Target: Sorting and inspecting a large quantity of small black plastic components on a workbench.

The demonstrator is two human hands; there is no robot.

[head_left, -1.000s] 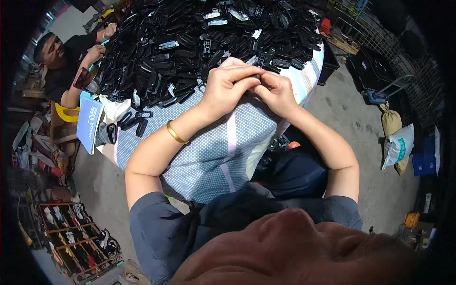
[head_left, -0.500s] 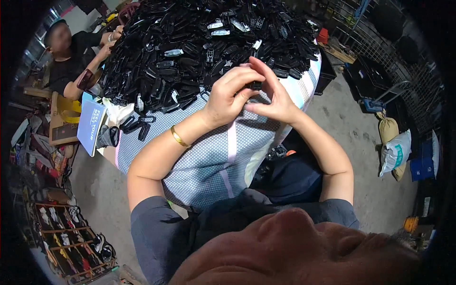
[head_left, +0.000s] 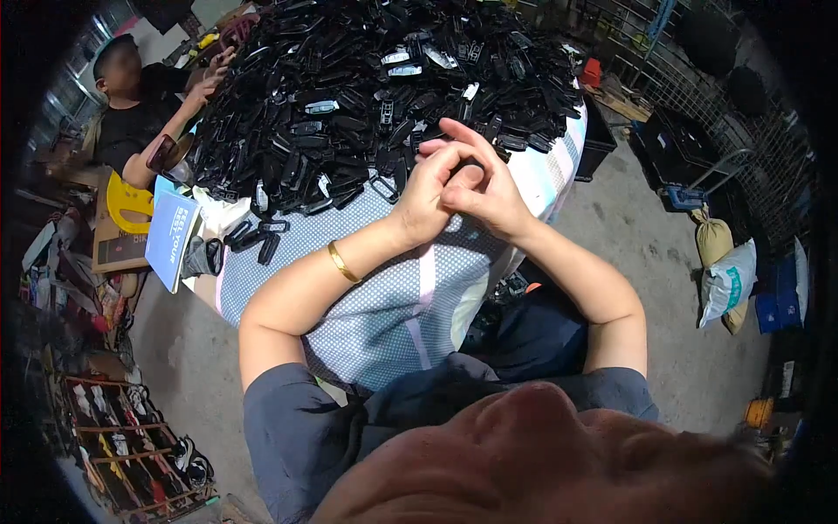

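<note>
Right now, seen from the head camera, the left hand (head_left: 425, 196) and the right hand (head_left: 485, 194) are pressing together at the near edge of the heap of black plastic parts (head_left: 367, 96), fingers curled around a small black piece (head_left: 472, 166) that is barely showing between them. Both are hovering over the dotted tablecloth (head_left: 393, 297). Across the table, another person (head_left: 131, 105) is reaching into the heap.
</note>
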